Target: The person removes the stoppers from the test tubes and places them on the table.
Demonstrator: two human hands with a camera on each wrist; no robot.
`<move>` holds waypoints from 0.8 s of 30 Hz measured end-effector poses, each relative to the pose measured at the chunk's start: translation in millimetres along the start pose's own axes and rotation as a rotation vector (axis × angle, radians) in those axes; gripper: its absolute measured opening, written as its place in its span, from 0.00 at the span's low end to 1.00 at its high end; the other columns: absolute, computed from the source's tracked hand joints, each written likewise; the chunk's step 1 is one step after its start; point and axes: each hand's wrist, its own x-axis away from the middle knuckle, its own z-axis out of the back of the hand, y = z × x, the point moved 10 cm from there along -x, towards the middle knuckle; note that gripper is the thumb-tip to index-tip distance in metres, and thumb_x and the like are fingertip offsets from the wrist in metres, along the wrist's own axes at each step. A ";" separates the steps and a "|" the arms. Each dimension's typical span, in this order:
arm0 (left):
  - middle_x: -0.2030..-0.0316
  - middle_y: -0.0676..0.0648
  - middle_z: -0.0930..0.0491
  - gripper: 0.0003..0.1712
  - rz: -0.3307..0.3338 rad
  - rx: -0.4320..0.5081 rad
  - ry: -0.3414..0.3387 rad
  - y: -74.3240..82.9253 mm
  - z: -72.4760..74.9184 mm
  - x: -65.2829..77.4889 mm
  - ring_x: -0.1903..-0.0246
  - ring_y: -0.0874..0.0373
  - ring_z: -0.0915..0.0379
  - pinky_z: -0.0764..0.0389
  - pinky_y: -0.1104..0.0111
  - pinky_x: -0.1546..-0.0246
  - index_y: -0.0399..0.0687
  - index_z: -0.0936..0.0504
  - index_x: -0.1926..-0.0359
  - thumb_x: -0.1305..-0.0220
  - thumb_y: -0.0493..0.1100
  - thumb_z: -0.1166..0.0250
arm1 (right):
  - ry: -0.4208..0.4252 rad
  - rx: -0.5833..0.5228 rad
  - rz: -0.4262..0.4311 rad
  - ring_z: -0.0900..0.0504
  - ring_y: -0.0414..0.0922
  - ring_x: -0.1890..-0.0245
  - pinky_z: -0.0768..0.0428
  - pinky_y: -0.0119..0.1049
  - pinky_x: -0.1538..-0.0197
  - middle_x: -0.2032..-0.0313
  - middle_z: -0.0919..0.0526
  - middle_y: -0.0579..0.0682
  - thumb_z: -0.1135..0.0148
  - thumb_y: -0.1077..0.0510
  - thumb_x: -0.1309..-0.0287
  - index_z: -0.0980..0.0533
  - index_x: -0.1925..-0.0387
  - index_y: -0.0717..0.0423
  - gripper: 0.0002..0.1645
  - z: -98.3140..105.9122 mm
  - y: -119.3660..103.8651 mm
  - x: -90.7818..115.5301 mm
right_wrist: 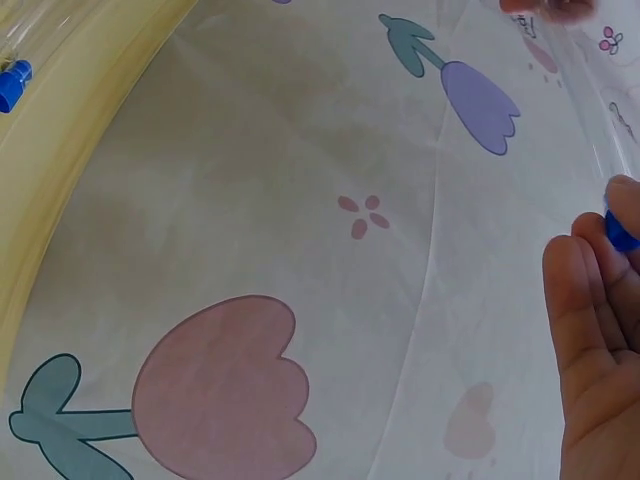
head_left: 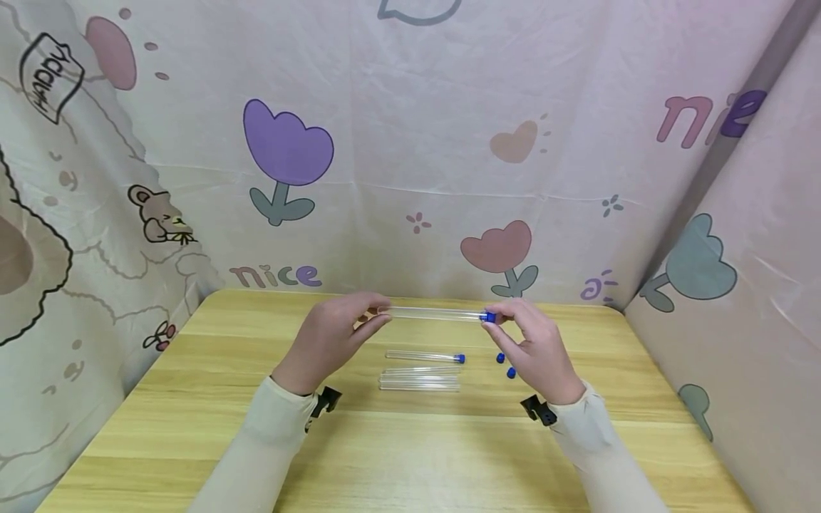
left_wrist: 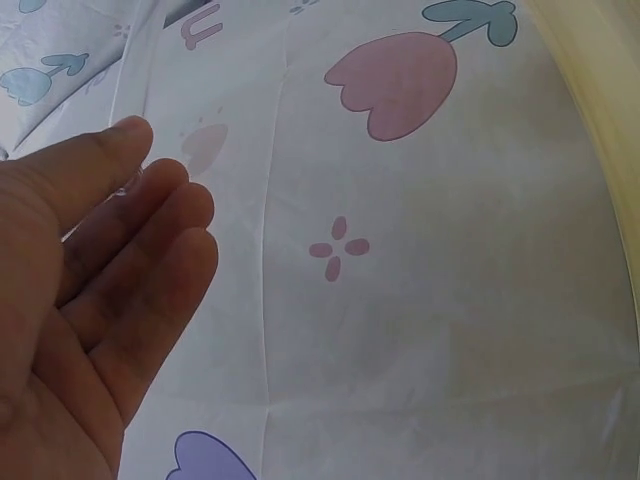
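Observation:
A clear test tube point(head_left: 436, 313) is held level above the table between both hands. My left hand point(head_left: 336, 335) pinches its left end between thumb and fingers. At the other end, my right hand point(head_left: 535, 345) pinches the blue cap point(head_left: 490, 317), which sits at the tube's mouth. In the right wrist view the blue cap point(right_wrist: 620, 232) shows between thumb and fingertips. The left wrist view shows the left hand point(left_wrist: 110, 250) with thumb and forefinger together and the tube mostly hidden.
On the wooden table point(head_left: 410, 456) lies a capped test tube point(head_left: 423, 356). Several uncapped tubes point(head_left: 420, 381) lie side by side nearer me. Two loose blue caps, one farther point(head_left: 500, 358) and one nearer point(head_left: 511, 372), rest by the right hand. A printed curtain point(head_left: 398, 235) stands behind.

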 end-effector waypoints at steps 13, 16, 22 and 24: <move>0.63 0.54 0.12 0.13 0.017 -0.021 0.022 -4.6 2.9 2.3 0.75 0.66 0.25 0.22 0.73 0.74 0.47 0.10 0.52 0.36 0.45 0.26 | -0.013 0.067 -0.011 0.17 0.44 0.64 0.20 0.24 0.58 0.59 0.13 0.47 0.23 0.74 0.52 0.17 0.53 0.58 0.23 -2.8 1.5 -0.9; 0.64 0.54 0.12 0.13 0.013 -0.020 0.019 -4.2 2.9 2.0 0.76 0.66 0.25 0.23 0.73 0.74 0.47 0.10 0.52 0.35 0.45 0.26 | -0.008 0.077 -0.013 0.19 0.44 0.66 0.21 0.25 0.62 0.61 0.14 0.47 0.23 0.73 0.51 0.17 0.53 0.59 0.22 -2.1 1.3 -0.6; 0.66 0.53 0.12 0.15 0.007 -0.045 0.023 -3.1 2.8 1.5 0.77 0.66 0.25 0.21 0.74 0.75 0.46 0.10 0.52 0.40 0.42 0.23 | -0.005 0.093 -0.004 0.19 0.45 0.67 0.24 0.23 0.65 0.62 0.14 0.47 0.24 0.72 0.51 0.17 0.55 0.59 0.20 -1.9 -0.5 -0.5; 0.66 0.53 0.13 0.16 0.001 -0.054 0.029 -2.2 3.1 1.4 0.77 0.66 0.24 0.21 0.73 0.75 0.45 0.10 0.53 0.42 0.41 0.22 | -0.009 0.102 -0.005 0.20 0.44 0.67 0.25 0.23 0.66 0.62 0.14 0.47 0.23 0.72 0.51 0.16 0.55 0.58 0.20 -2.3 -0.5 -0.4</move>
